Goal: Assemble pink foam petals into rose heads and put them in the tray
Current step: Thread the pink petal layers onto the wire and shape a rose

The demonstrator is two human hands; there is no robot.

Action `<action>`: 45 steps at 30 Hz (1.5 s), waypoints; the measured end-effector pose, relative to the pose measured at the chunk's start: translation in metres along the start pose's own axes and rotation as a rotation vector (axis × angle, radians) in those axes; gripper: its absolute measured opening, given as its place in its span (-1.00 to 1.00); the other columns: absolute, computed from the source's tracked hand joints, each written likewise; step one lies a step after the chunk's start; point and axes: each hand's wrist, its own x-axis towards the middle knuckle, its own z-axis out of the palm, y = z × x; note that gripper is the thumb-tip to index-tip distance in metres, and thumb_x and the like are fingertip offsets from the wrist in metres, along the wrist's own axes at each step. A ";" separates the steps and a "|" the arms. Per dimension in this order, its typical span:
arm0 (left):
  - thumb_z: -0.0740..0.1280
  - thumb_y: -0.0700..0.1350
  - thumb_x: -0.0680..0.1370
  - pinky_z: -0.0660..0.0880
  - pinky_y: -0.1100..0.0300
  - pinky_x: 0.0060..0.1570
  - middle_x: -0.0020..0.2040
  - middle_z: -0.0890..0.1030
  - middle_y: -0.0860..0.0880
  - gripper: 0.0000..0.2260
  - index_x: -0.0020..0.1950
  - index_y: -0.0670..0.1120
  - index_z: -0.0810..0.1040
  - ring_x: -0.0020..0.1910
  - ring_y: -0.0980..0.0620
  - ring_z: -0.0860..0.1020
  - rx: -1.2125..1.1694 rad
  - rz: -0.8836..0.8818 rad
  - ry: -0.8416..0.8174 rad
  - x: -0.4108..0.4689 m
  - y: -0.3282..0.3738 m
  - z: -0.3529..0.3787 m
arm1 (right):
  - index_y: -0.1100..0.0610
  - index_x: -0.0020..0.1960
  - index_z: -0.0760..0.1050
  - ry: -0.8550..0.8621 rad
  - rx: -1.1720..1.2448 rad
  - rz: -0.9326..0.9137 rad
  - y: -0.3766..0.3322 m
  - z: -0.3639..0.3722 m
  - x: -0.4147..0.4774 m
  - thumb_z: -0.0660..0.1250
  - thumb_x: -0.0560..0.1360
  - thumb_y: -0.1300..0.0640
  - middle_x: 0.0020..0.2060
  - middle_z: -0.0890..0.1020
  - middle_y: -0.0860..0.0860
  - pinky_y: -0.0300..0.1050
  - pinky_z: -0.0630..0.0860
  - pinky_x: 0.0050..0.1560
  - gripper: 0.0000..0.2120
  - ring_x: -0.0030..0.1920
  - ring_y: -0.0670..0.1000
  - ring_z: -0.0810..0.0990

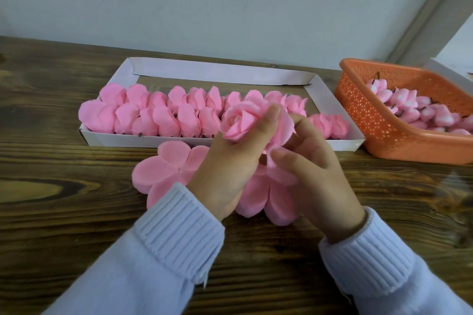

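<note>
Rose head (240,120), pink foam, half-built, held up over the near rim of the white cardboard tray (222,71), above the tabletop (64,161). Left hand (225,161) grips it from below and behind, its fingers curled round the outer petals, the bloom facing left. Right hand (314,169) meets it from the right: thumb and bent fingers close on the underside and the outermost petal, forefinger raised against the petal's edge. How firm that pinch is cannot be told. Finished rose heads (153,115) lie on their sides in two packed rows across the near half of the tray; the far half shows bare card. Flat petal cut-outs (174,161) lie on the tabletop just in front of the tray, partly hidden under both hands. Orange perforated basket (384,135) sits just right of the tray, holding small pink buds (409,107) with dark stubs. Pale ribbed sleeves (179,227) cover both wrists.
</note>
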 end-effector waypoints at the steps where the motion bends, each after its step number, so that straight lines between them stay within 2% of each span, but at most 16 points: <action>1: 0.33 0.10 0.44 0.48 -0.19 0.09 -0.08 0.57 -0.24 -0.73 -0.13 -0.12 0.54 -0.07 -0.22 0.56 0.010 -0.004 0.004 0.000 0.000 0.000 | 0.27 0.19 0.40 -0.004 0.026 -0.003 0.001 0.002 0.000 0.36 0.42 0.24 0.04 0.57 0.22 0.15 0.48 0.17 -0.63 0.09 0.20 0.54; 4: 0.36 0.13 0.44 0.54 -0.14 0.02 -0.13 0.60 -0.27 -0.68 -0.09 -0.13 0.56 -0.18 -0.20 0.61 0.017 0.009 -0.031 -0.001 -0.002 0.002 | 0.23 0.13 0.43 0.073 0.041 -0.025 0.001 0.005 0.001 0.40 0.39 0.22 -0.05 0.63 0.15 0.00 0.56 0.04 -0.65 0.00 0.11 0.60; 7: 0.38 0.15 0.38 0.56 -0.12 0.02 -0.18 0.64 -0.26 -0.70 -0.15 -0.08 0.60 -0.19 -0.19 0.64 0.040 0.022 -0.054 -0.002 -0.004 0.003 | 0.18 0.10 0.44 0.128 0.052 -0.026 0.001 0.006 0.001 0.42 0.37 0.24 -0.11 0.68 0.08 -0.09 0.58 -0.04 -0.67 -0.07 0.03 0.64; 10: 0.40 0.13 0.35 0.57 -0.08 0.04 -0.17 0.67 -0.20 -0.69 -0.08 -0.08 0.61 -0.12 -0.16 0.66 0.071 0.052 -0.034 -0.002 -0.007 0.003 | 0.22 0.15 0.42 0.153 0.102 -0.006 -0.001 0.005 0.001 0.37 0.40 0.30 -0.11 0.68 0.08 -0.06 0.60 -0.02 -0.66 -0.08 0.04 0.65; 12: 0.41 0.12 0.34 0.57 -0.08 0.09 -0.12 0.68 -0.14 -0.71 -0.07 -0.04 0.64 -0.04 -0.12 0.66 0.114 0.081 -0.012 -0.003 -0.008 0.003 | 0.36 0.24 0.37 0.165 0.134 0.028 -0.004 0.005 0.002 0.32 0.42 0.32 -0.04 0.65 0.20 0.04 0.56 0.08 -0.59 -0.01 0.14 0.62; 14: 0.42 0.10 0.31 0.57 0.01 0.09 -0.15 0.68 -0.04 -0.77 -0.13 0.02 0.67 -0.04 0.00 0.65 0.144 0.101 -0.017 -0.004 -0.006 0.003 | 0.44 0.30 0.32 0.147 0.164 0.065 -0.007 0.003 0.003 0.28 0.45 0.33 0.06 0.59 0.30 0.10 0.53 0.15 -0.56 0.07 0.21 0.59; 17: 0.46 0.04 0.28 0.56 0.03 0.06 -0.21 0.65 0.04 -0.86 -0.18 0.11 0.67 -0.10 0.05 0.63 0.197 0.125 -0.086 -0.004 -0.002 0.000 | 0.44 0.27 0.38 0.076 0.192 0.126 -0.013 -0.002 0.004 0.28 0.45 0.29 0.06 0.62 0.28 0.05 0.57 0.12 -0.57 0.10 0.20 0.62; 21: 0.53 -0.12 0.32 0.57 0.23 -0.07 -0.20 0.65 0.10 -0.78 -0.08 0.08 0.64 -0.10 0.13 0.63 0.294 0.107 -0.259 -0.006 0.007 -0.005 | 0.25 0.19 0.51 -0.061 0.201 0.182 -0.020 -0.006 0.005 0.33 0.38 0.21 0.03 0.66 0.20 0.00 0.58 0.10 -0.61 0.07 0.14 0.64; 24: 0.47 -0.12 0.37 0.60 0.07 0.03 -0.11 0.66 -0.09 -0.72 0.06 -0.08 0.59 -0.03 -0.02 0.65 0.359 0.087 -0.233 -0.005 0.008 -0.007 | 0.25 0.20 0.52 -0.102 0.209 0.207 -0.021 -0.008 0.005 0.30 0.41 0.23 0.05 0.65 0.19 -0.05 0.57 0.08 -0.64 0.10 0.13 0.63; 29: 0.42 -0.07 0.42 0.55 -0.14 0.07 -0.05 0.63 -0.27 -0.83 0.00 -0.02 0.63 0.00 -0.23 0.62 0.388 0.100 -0.141 -0.006 0.007 -0.005 | 0.27 0.26 0.49 -0.046 0.154 0.194 -0.017 -0.013 0.006 0.30 0.47 0.24 0.11 0.63 0.24 -0.03 0.57 0.08 -0.64 0.13 0.17 0.62; 31: 0.42 -0.03 0.43 0.51 -0.22 0.04 -0.09 0.60 -0.34 -0.86 -0.10 -0.09 0.63 -0.05 -0.28 0.61 0.399 0.109 -0.100 -0.006 0.007 -0.005 | 0.19 0.19 0.55 0.033 0.049 0.166 -0.016 -0.016 0.005 0.38 0.42 0.16 0.07 0.65 0.24 0.09 0.59 0.08 -0.65 0.10 0.22 0.63; 33: 0.42 -0.01 0.43 0.47 -0.30 0.05 -0.10 0.57 -0.39 -0.74 -0.11 -0.21 0.58 -0.03 -0.36 0.57 0.402 0.113 -0.057 -0.005 0.006 -0.005 | 0.15 0.11 0.56 0.162 -0.193 0.107 -0.014 -0.017 0.004 0.40 0.42 0.13 -0.03 0.65 0.29 0.25 0.55 0.04 -0.72 0.02 0.34 0.62; 35: 0.42 -0.02 0.44 0.49 -0.29 0.07 -0.09 0.61 -0.32 -0.82 -0.10 -0.13 0.63 -0.01 -0.31 0.59 0.389 0.115 -0.051 -0.004 0.005 -0.005 | 0.22 0.03 0.54 0.242 -0.423 -0.015 -0.013 -0.016 0.003 0.37 0.48 0.16 -0.13 0.63 0.32 0.32 0.54 -0.06 -0.83 -0.06 0.38 0.59; 37: 0.41 -0.04 0.44 0.54 -0.19 0.07 -0.07 0.66 -0.21 -0.87 -0.06 -0.02 0.67 0.00 -0.20 0.63 0.375 0.107 -0.061 -0.003 0.005 -0.004 | 0.30 -0.04 0.52 0.289 -0.536 -0.123 -0.013 -0.014 0.003 0.35 0.53 0.26 -0.19 0.64 0.27 0.33 0.55 -0.12 -0.92 -0.12 0.32 0.61; 40: 0.40 -0.07 0.47 0.58 -0.08 0.04 -0.03 0.69 -0.13 -0.79 0.09 -0.05 0.62 -0.01 -0.13 0.65 0.336 0.111 -0.089 -0.003 0.004 -0.005 | 0.32 -0.12 0.52 0.359 -0.629 -0.203 -0.014 -0.016 0.002 0.35 0.52 0.31 -0.25 0.63 0.24 0.26 0.57 -0.16 -0.92 -0.20 0.26 0.62; 45: 0.40 -0.06 0.47 0.55 -0.07 0.08 0.01 0.69 -0.09 -0.77 0.11 -0.04 0.62 0.05 -0.07 0.64 0.330 0.130 -0.085 -0.004 0.005 -0.003 | 0.25 -0.15 0.56 0.353 -0.697 -0.318 -0.016 -0.013 0.002 0.37 0.50 0.28 -0.25 0.65 0.11 -0.09 0.57 -0.15 -0.94 -0.21 0.08 0.63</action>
